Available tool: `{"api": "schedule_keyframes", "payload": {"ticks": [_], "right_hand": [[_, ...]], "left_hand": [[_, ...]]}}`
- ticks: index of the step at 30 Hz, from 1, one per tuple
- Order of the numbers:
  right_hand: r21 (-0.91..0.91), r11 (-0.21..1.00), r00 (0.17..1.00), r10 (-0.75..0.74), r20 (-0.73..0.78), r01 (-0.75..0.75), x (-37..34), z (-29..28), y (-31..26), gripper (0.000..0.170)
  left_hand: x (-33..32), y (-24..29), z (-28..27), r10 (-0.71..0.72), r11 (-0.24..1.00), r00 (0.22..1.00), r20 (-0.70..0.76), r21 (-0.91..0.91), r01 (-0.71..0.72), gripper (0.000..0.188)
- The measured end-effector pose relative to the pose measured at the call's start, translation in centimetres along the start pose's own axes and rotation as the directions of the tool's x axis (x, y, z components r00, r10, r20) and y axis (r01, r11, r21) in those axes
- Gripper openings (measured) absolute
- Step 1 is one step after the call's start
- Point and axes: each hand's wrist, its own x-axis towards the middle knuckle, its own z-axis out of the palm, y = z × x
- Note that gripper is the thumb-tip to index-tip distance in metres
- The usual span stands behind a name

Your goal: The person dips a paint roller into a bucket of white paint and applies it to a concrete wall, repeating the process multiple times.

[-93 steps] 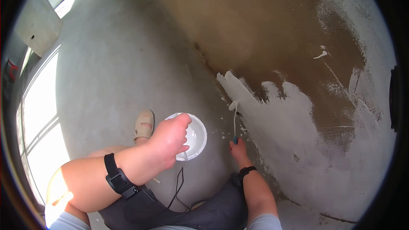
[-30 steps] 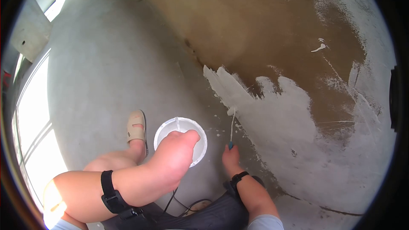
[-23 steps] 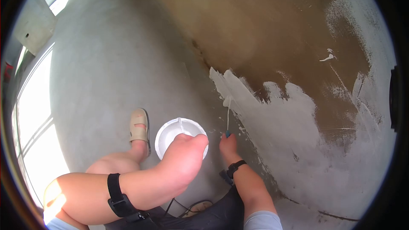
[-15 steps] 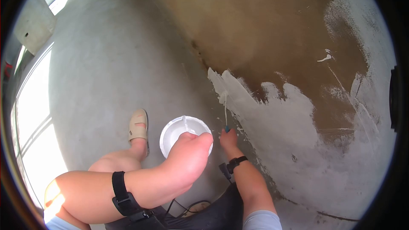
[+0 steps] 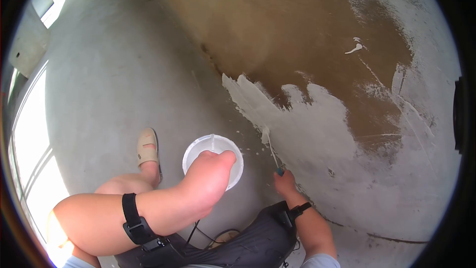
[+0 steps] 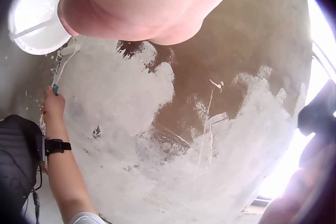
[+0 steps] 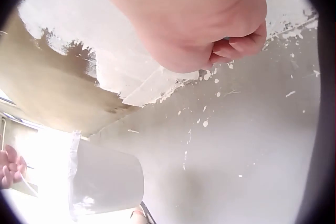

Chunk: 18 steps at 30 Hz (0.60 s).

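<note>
My left hand (image 5: 208, 173) is above a white bucket (image 5: 185, 155); in the right wrist view its curled fingers (image 7: 11, 167) grip the bucket's thin white handle (image 7: 29, 185). Whether the bucket (image 7: 107, 176) touches the floor I cannot tell. My right hand (image 5: 286, 183) grips the teal handle (image 5: 280, 171) of a long, thin tool, fingers curled round it. The tool's white-coated head (image 5: 266, 133) lies against the wall's lower edge, on the white coating (image 5: 312, 129). In the left wrist view my right hand (image 6: 54, 104) is low beside the wall.
Bare brown wall (image 5: 292, 25) rises above the ragged white patch. White drops (image 7: 206, 123) dot the grey floor (image 5: 119, 79) along the wall. A foot in a beige sandal (image 5: 148, 153) stands left of the bucket. Dark cables (image 5: 194, 231) run near the legs.
The tool's head has moved along the wall's foot toward my body, and my right hand has come back with it. The view has turned, shifting the wall leftward. My left hand keeps its grip.
</note>
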Motion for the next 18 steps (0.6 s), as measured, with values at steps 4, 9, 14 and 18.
{"api": "schedule_keyframes", "payload": {"ticks": [4, 9, 14, 18], "right_hand": [[-0.082, 0.996, 1.0, -0.019, -0.01, 0.018, -1.6, -1.9, 1.0, 0.043], [-0.117, 0.993, 0.999, -0.019, -0.029, 0.015, -2.5, -2.2, 1.8, 0.043], [-0.142, 0.981, 0.991, -0.137, -0.005, 0.134, -0.4, -1.4, -0.5, 0.042], [-0.13, 0.977, 0.985, -0.167, 0.037, 0.171, 0.1, -2.0, -2.0, 0.041]], "left_hand": [[-0.1, 0.2, 0.3, -0.03, 0.999, 0.999, 0.015, 0.015, 0.03, 0.045], [-0.5, 0.7, -0.2, -0.024, 0.997, 0.998, 0.053, 0.073, 0.02, 0.048], [0.2, 0.5, -0.7, 0.012, 0.998, 0.999, 0.031, 0.057, -0.014, 0.052], [0.5, 1.2, -1.0, 0.028, 0.995, 0.998, 0.061, 0.096, -0.034, 0.05]]}}
